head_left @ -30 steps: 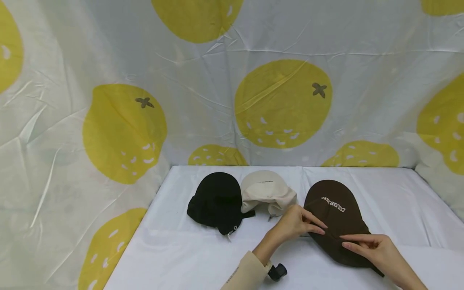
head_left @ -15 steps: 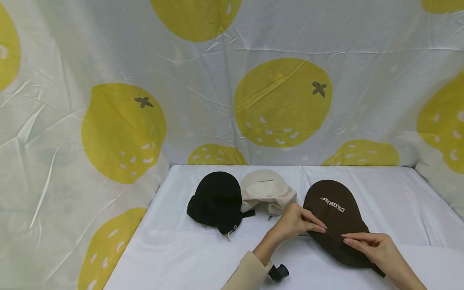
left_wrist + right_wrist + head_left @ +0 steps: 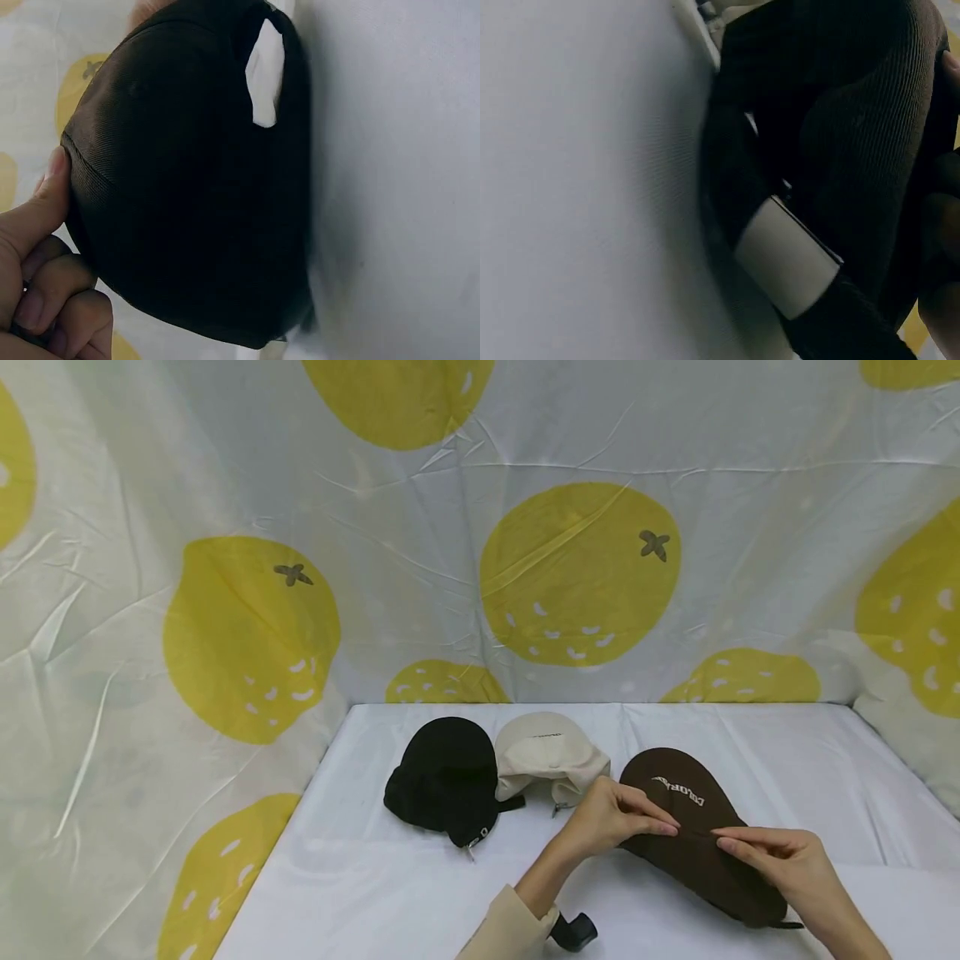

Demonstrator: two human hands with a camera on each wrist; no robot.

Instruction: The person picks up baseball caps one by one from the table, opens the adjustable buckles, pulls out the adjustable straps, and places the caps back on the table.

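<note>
Lettering (image 3: 681, 791) on the brown cap (image 3: 701, 864) sits lower than it did half a second ago, we see, and the crown's top edge has dropped with it. The cap is at the lower right of the frame. We find both hands pinching it, fingers narrow: the left hand (image 3: 611, 818) stays nearly put, while the right hand (image 3: 787, 860) has risen slightly. Near the centre, the black cap (image 3: 446, 777) and cream cap (image 3: 543, 747) remain side by side.

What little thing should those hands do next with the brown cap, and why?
I'd probably lift the brown baseball cap slightly, straight up: the left hand and the right hand both pinch its top, and neither the black cap nor the cream cap lies on it.
</note>
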